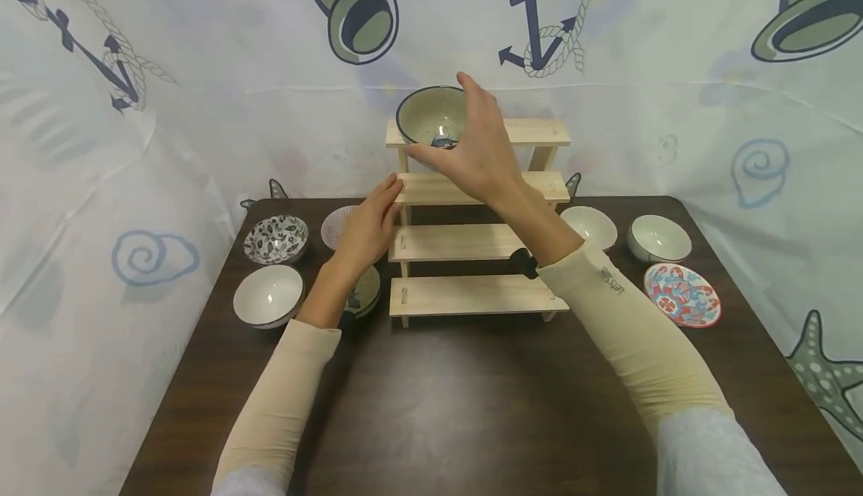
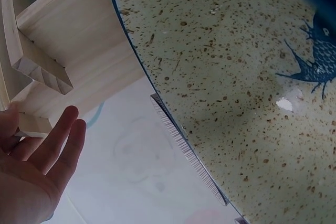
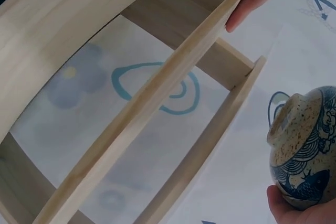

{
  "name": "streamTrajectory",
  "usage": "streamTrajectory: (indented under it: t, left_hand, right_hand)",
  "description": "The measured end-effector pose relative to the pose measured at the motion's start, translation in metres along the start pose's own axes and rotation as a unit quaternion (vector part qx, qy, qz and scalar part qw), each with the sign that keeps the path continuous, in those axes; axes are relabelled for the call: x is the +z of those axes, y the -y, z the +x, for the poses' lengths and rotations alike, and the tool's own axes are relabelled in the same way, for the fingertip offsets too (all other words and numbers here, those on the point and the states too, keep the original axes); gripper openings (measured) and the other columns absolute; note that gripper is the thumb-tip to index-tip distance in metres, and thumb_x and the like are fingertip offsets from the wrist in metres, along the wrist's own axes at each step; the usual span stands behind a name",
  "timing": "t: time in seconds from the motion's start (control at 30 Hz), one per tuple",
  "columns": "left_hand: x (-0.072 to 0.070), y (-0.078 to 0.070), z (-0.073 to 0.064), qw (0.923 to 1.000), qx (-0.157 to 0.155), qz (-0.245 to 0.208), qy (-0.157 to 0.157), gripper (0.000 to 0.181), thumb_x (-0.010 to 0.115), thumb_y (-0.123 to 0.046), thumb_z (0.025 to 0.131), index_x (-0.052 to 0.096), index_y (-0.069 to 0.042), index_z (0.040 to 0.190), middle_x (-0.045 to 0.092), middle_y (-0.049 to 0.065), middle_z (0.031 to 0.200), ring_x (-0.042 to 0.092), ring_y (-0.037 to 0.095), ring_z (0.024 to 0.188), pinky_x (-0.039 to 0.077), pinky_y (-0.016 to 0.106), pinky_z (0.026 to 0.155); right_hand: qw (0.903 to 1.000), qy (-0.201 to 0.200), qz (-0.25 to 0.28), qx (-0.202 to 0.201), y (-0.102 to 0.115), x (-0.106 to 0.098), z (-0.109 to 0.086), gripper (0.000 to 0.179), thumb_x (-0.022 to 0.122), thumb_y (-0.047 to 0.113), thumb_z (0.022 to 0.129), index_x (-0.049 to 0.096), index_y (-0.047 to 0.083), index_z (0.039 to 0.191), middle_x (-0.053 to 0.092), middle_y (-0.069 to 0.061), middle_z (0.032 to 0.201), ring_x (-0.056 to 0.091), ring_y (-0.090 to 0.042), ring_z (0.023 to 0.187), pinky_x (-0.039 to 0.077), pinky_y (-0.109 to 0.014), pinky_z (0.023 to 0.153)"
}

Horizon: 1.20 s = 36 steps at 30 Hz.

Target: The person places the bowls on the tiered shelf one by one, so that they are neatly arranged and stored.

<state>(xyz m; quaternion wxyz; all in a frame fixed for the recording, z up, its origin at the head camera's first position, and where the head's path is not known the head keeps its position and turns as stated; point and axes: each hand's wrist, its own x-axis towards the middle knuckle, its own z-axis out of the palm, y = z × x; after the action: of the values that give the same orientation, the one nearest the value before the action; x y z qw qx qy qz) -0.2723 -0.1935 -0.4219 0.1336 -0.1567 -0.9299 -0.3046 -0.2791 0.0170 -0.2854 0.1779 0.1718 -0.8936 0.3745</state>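
A four-tier stepped wooden shelf (image 1: pixel 480 243) stands on the dark table. In the head view, my right hand (image 1: pixel 482 144) holds a speckled bowl (image 1: pixel 425 112) with a dark blue rim at the top tier, thumb at the near side and fingers round the far rim. The right wrist view shows this bowl's (image 3: pixel 302 145) blue fish pattern and its foot, with a gap between bowl and shelf. My left hand (image 1: pixel 369 225) grips the left end of the second tier from the top; its thumb lies on the board edge in the right wrist view.
Left of the shelf are a black-and-white patterned bowl (image 1: pixel 276 239), a white bowl (image 1: pixel 268 296), a ribbed bowl (image 1: pixel 334 226) and a speckled fish bowl (image 1: pixel 366 291) under my left arm. Two pale bowls (image 1: pixel 589 225) (image 1: pixel 659 239) and a red-and-blue plate (image 1: pixel 682 295) lie right.
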Motion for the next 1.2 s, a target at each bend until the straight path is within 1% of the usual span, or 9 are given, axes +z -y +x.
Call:
streamTrajectory:
  t: [0.13, 0.37, 0.53, 0.73, 0.83, 0.97, 1.07, 1.2]
  left_hand:
    - [-0.001, -0.001, 0.0, 1.0, 0.0, 0.004, 0.0, 0.049, 0.048, -0.023, 0.111, 0.043, -0.011, 0.158, 0.036, 0.005, 0.168, 0.052, 0.036, 0.142, 0.05, 0.055, 0.106]
    - [-0.003, -0.002, -0.001, 1.0, -0.006, 0.0, 0.003, 0.049, 0.048, -0.023, 0.111, 0.042, -0.012, 0.158, 0.034, 0.004, 0.169, 0.049, 0.036, 0.144, 0.046, 0.055, 0.112]
    - [-0.004, -0.003, 0.0, 0.9999, -0.01, 0.002, 0.003, 0.049, 0.047, -0.024, 0.111, 0.043, -0.013, 0.158, 0.034, 0.003, 0.169, 0.049, 0.037, 0.145, 0.047, 0.056, 0.11]
    - [-0.002, -0.003, 0.002, 0.9999, -0.011, 0.006, 0.005, 0.049, 0.047, -0.025, 0.111, 0.043, -0.013, 0.158, 0.035, 0.003, 0.169, 0.05, 0.037, 0.143, 0.049, 0.056, 0.107]
    - [-0.002, -0.002, 0.001, 0.9999, -0.012, 0.006, 0.004, 0.049, 0.047, -0.025, 0.111, 0.043, -0.013, 0.158, 0.035, 0.002, 0.169, 0.049, 0.036, 0.144, 0.048, 0.055, 0.109]
    - [-0.002, -0.002, 0.001, 0.9999, -0.013, 0.007, 0.002, 0.049, 0.048, -0.026, 0.111, 0.043, -0.014, 0.158, 0.035, 0.001, 0.168, 0.05, 0.035, 0.144, 0.048, 0.055, 0.109]
    - [0.0, -0.001, 0.001, 0.9999, -0.012, 0.008, 0.001, 0.049, 0.048, -0.026, 0.111, 0.043, -0.014, 0.158, 0.035, 0.0, 0.168, 0.055, 0.036, 0.14, 0.053, 0.053, 0.101]
    - [-0.001, -0.001, 0.0, 0.9999, -0.009, 0.007, -0.002, 0.049, 0.048, -0.026, 0.111, 0.043, -0.014, 0.158, 0.035, 0.0, 0.168, 0.057, 0.036, 0.137, 0.055, 0.051, 0.094]
  right_hand:
    - [1.0, 0.002, -0.002, 0.003, 0.003, 0.001, 0.005, 0.114, 0.081, 0.062, 0.077, 0.024, 0.017, 0.164, 0.034, -0.005, 0.167, 0.036, -0.019, 0.151, 0.036, -0.037, 0.122]
    - [0.9999, 0.007, -0.004, 0.013, 0.007, 0.003, 0.015, 0.111, 0.078, 0.061, 0.078, 0.024, 0.018, 0.164, 0.034, -0.006, 0.167, 0.034, -0.019, 0.152, 0.035, -0.037, 0.123]
    - [0.9997, 0.014, -0.01, 0.017, 0.008, 0.006, 0.023, 0.111, 0.077, 0.061, 0.079, 0.023, 0.016, 0.164, 0.034, -0.009, 0.166, 0.035, -0.02, 0.152, 0.035, -0.038, 0.123]
    - [0.9993, 0.013, -0.016, 0.03, 0.005, 0.009, 0.031, 0.111, 0.077, 0.061, 0.079, 0.023, 0.015, 0.164, 0.035, -0.012, 0.164, 0.038, -0.023, 0.149, 0.038, -0.039, 0.121]
    - [0.9991, 0.009, -0.018, 0.037, 0.005, 0.011, 0.034, 0.111, 0.077, 0.062, 0.079, 0.023, 0.015, 0.164, 0.037, -0.013, 0.162, 0.041, -0.024, 0.146, 0.041, -0.039, 0.119]
    - [0.9987, 0.005, -0.018, 0.046, 0.004, 0.013, 0.039, 0.112, 0.078, 0.063, 0.079, 0.023, 0.016, 0.164, 0.038, -0.014, 0.162, 0.043, -0.026, 0.144, 0.043, -0.039, 0.117]
    - [0.9983, 0.01, -0.02, 0.054, 0.003, 0.014, 0.042, 0.113, 0.077, 0.064, 0.079, 0.021, 0.017, 0.165, 0.036, -0.014, 0.163, 0.042, -0.026, 0.145, 0.043, -0.039, 0.117]
    - [0.9979, 0.016, -0.026, 0.057, 0.004, 0.016, 0.045, 0.113, 0.077, 0.065, 0.079, 0.019, 0.018, 0.165, 0.034, -0.014, 0.164, 0.041, -0.027, 0.147, 0.041, -0.039, 0.118]
